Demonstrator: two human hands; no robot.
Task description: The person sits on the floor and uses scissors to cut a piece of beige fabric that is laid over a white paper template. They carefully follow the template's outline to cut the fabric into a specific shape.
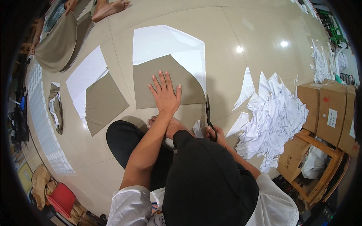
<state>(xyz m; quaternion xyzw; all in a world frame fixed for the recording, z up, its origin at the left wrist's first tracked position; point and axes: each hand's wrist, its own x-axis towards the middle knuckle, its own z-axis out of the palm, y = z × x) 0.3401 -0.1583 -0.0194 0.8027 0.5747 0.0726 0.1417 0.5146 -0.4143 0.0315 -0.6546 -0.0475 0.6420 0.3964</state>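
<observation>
My left hand [166, 93] lies flat with fingers spread on a brown cloth piece [144, 84] on the floor. Beneath that piece, a white cloth [166, 39] shows past its far and right edges. In my right hand [218, 135] is a pair of dark scissors [208, 113], blades pointing away from me alongside the cloths' right edge. A small white offcut [197, 129] lies by my folded leg, left of the scissors. Whether the blades touch the cloth, I cannot tell.
White scraps [269, 116] are heaped at right, beside cardboard boxes [332, 109] and a wooden frame [324, 147]. Leftward lie another brown piece [105, 101] over white cloth [86, 71] and a rolled brown bundle [55, 107]. At upper left, another person's hand [70, 5] holds brown cloth [58, 45].
</observation>
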